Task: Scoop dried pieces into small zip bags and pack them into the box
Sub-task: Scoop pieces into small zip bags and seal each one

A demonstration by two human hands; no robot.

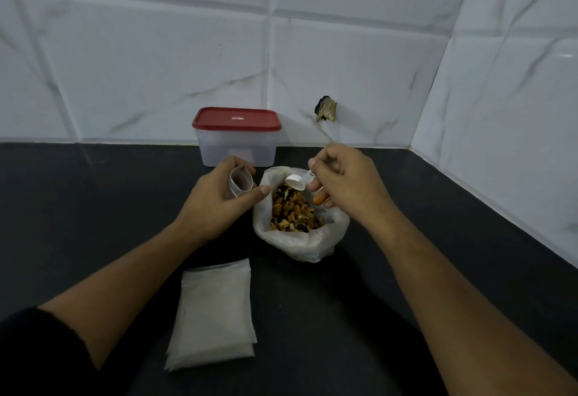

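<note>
Head view, looking down over my forearms at the dark counter. My left hand has its fingers curled around a small clear zip bag, holding its mouth open and tilted toward the right. My right hand pinches the handle of a small white plastic scoop, fingers closed on it, with the bowl of the scoop hanging just above the dried pieces. Those brown and orange dried pieces sit in a large translucent plastic bag, rolled open on the counter between my two hands. Behind it, against the white marbled tile wall, stands the clear plastic box with a red lid; the lid is on. Near my left forearm, closer to me, a flat stack of empty translucent zip bags lies on the counter, well apart from the box.
</note>
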